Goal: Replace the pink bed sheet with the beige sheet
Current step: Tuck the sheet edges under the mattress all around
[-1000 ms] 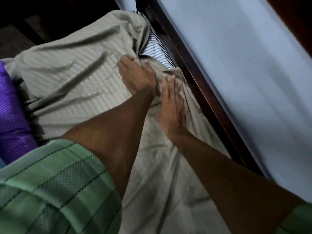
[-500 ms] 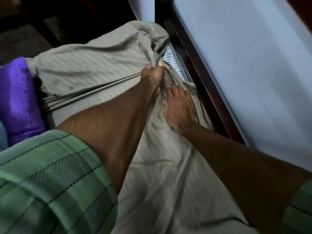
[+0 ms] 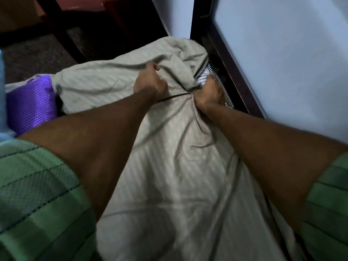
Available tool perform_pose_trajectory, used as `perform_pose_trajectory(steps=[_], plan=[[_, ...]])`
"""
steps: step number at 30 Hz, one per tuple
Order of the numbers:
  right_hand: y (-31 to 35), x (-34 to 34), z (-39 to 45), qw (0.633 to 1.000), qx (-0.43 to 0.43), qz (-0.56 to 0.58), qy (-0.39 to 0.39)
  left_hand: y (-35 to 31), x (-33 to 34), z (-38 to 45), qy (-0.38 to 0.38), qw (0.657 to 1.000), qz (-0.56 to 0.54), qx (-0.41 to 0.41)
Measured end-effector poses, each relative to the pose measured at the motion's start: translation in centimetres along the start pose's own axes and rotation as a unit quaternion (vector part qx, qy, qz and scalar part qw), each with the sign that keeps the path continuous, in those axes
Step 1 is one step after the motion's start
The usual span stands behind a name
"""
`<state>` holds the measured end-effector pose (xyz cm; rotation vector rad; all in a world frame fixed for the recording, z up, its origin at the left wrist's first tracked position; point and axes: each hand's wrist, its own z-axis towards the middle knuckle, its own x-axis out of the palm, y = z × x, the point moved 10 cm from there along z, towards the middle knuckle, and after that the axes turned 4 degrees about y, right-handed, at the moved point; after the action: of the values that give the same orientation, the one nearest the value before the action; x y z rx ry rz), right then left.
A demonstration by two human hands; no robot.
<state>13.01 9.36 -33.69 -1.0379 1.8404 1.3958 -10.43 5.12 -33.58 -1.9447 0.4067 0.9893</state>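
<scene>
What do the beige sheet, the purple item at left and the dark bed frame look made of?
Beige sheet: woven fabric, likely cotton, faint sheen, tone-on-tone stripes, soft creases. Purple item: shiny, satin-like cloth with a dotted weave. Bed frame: dark, glossy wood, apparently varnished.

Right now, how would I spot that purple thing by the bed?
Start at the beige sheet spread over the bed. Follow its far left edge: the purple cushion lies there, beside the sheet. It alone is shiny violet, dotted with a fine woven pattern.
</scene>
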Motion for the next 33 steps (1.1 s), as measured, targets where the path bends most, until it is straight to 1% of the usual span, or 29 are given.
perform_pose_trajectory(steps=[2,4,6,7,9,11,13,14,15,16,17,19,21,22,23,25,27,28,29,31,32,33], plan=[[0.5,0.6,0.3,0.999,-0.018,-0.014,0.027,-1.2,1.5,-0.1,0.052,0.993,0.099,0.036],[1.9,0.7,0.2,0.992,-0.083,-0.09,0.033,-1.8,3.1,-0.1,0.09,0.983,0.155,0.047],[3.8,0.4,-0.2,0.978,-0.149,-0.146,0.019,-1.9,3.7,-0.2,0.097,0.982,0.156,0.041],[4.3,0.1,-0.3,0.978,-0.154,-0.142,-0.001,-1.7,3.7,-0.2,0.094,0.985,0.138,0.032],[4.4,-0.5,-0.4,0.988,-0.119,-0.091,-0.041,-1.5,3.6,-0.1,0.087,0.994,0.067,0.008],[3.6,-0.2,-0.4,0.994,-0.058,-0.06,-0.067,-2.1,3.1,0.0,0.063,0.998,0.008,0.02],[2.3,0.4,-0.4,0.995,0.014,-0.061,-0.078,-3.1,2.6,0.0,0.049,0.997,0.003,0.054],[1.7,0.6,-0.5,0.993,0.036,-0.067,-0.086,-3.4,2.5,0.0,0.05,0.996,0.012,0.07],[1.7,0.5,-0.8,0.991,0.035,-0.085,-0.098,-3.6,2.5,0.1,0.05,0.995,0.022,0.082],[2.2,0.4,-1.4,0.986,0.009,-0.12,-0.119,-3.6,2.3,0.2,0.048,0.995,0.029,0.086],[3.0,0.2,-2.3,0.976,-0.037,-0.158,-0.142,-3.4,2.0,0.3,0.042,0.995,0.037,0.083],[5.3,0.4,-4.3,0.948,-0.17,-0.208,-0.171,-2.6,1.2,0.6,0.021,0.995,0.065,0.069],[7.8,0.8,-5.3,0.914,-0.288,-0.23,-0.171,-1.4,0.2,0.7,-0.001,0.994,0.103,0.045],[8.7,0.7,-4.8,0.903,-0.312,-0.239,-0.173,-0.9,-0.4,0.7,-0.011,0.992,0.119,0.032],[9.7,0.4,-3.8,0.901,-0.315,-0.238,-0.181,-0.4,-0.9,0.8,-0.021,0.99,0.135,0.018],[11.2,-1.2,-1.2,0.912,-0.28,-0.217,-0.209,0.4,-2.0,1.1,-0.039,0.987,0.158,-0.006],[12.7,-2.3,0.6,0.915,-0.261,-0.204,-0.232,1.3,-2.4,1.4,-0.049,0.987,0.148,-0.028],[13.3,-2.2,1.3,0.919,-0.267,-0.193,-0.217,1.8,-2.2,1.6,-0.04,0.989,0.136,-0.036],[13.4,-1.6,2.4,0.931,-0.269,-0.174,-0.173,2.4,-1.6,1.7,-0.017,0.991,0.123,-0.042],[12.3,1.3,4.4,0.957,-0.238,-0.162,-0.029,3.1,0.2,1.7,0.049,0.992,0.106,-0.038],[11.4,2.5,5.1,0.961,-0.209,-0.179,0.034,3.1,0.8,1.7,0.072,0.992,0.104,-0.029],[10.8,3.1,5.5,0.961,-0.186,-0.192,0.067,3.1,1.0,1.9,0.083,0.991,0.106,-0.022]])
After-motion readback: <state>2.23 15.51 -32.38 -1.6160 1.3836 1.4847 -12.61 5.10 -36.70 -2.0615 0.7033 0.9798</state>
